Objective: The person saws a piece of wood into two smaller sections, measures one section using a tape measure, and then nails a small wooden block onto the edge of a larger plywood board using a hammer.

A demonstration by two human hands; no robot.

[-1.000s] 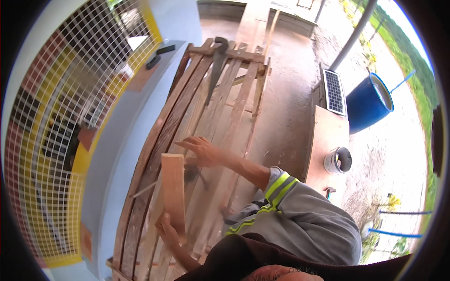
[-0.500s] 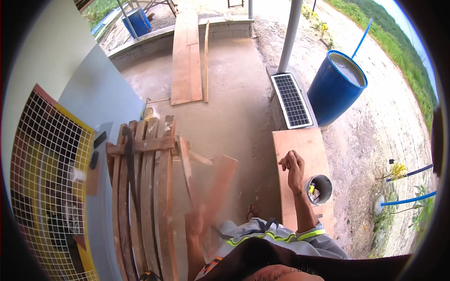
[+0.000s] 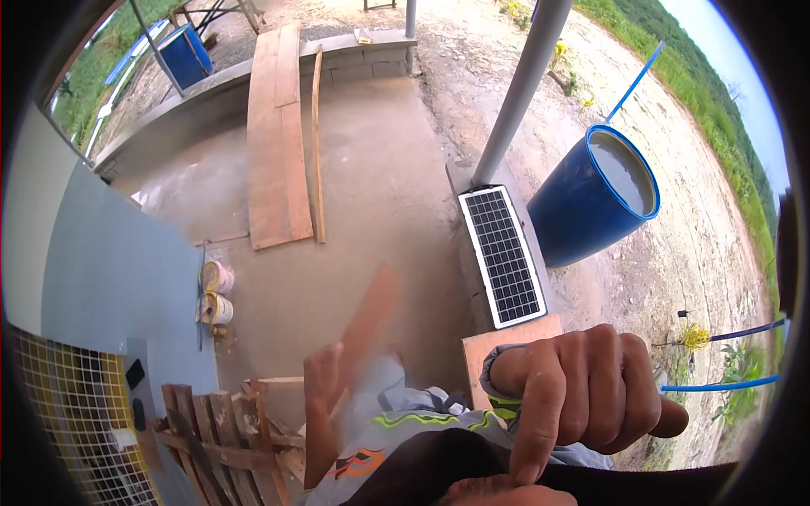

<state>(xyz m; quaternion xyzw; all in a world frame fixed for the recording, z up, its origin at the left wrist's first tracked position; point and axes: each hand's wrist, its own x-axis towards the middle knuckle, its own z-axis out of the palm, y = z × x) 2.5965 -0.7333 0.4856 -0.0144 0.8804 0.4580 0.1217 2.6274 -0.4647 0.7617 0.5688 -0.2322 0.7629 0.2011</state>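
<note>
In my left hand is a reddish-brown wooden board, gripped near its lower end. The board is blurred by motion and points away over the concrete floor. My right hand is raised close to the camera, its fingers curled. One finger points down toward the lower edge; I see no object in this hand. Below and left of my left hand stands a rack of wooden slats with a dark strap-like piece lying on it. A plywood sheet lies partly hidden behind my right hand.
A solar panel leans by a grey post, beside a blue barrel of water. Long planks rest against a low block wall. Two buckets stand by the grey wall, above white wire mesh.
The view has shifted, so the slat rack sits lower. My right hand has come up from above the plywood toward the camera. My left hand still holds the board, which has swung slightly.
</note>
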